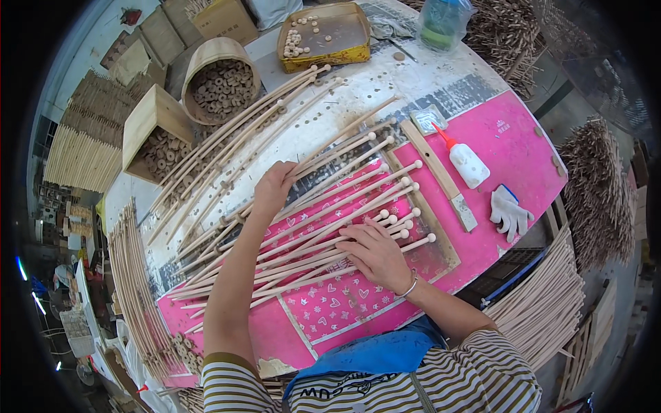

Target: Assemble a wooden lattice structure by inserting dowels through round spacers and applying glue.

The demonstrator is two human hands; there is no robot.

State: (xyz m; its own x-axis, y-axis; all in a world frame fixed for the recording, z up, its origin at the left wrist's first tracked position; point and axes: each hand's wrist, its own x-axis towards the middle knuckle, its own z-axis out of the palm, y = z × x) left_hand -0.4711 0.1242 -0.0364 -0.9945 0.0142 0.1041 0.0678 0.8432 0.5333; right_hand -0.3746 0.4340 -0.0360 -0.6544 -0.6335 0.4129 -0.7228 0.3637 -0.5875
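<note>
My left hand (273, 187) is closed around a thin wooden stick (372, 112) near the middle of the table. Beneath and to the right lies a loose bunch of wooden sticks with small round ball ends (323, 219), fanned across a pink patterned sheet (330, 310). Resting on the near part of that bunch is my right hand (377, 255), its fingers stretched out over the sticks just below the balls. A bracelet circles the right wrist. Which stick ends run under my left forearm is partly hidden.
Wooden boxes of ring-shaped pieces, one round (222, 58) and one square (158, 131), stand at back left. A yellow tray (323, 62) holds wooden balls. At right lie a wooden bar (437, 172), a white glue bottle (469, 165) and a glove (510, 212). More sticks (134, 289) lie left.
</note>
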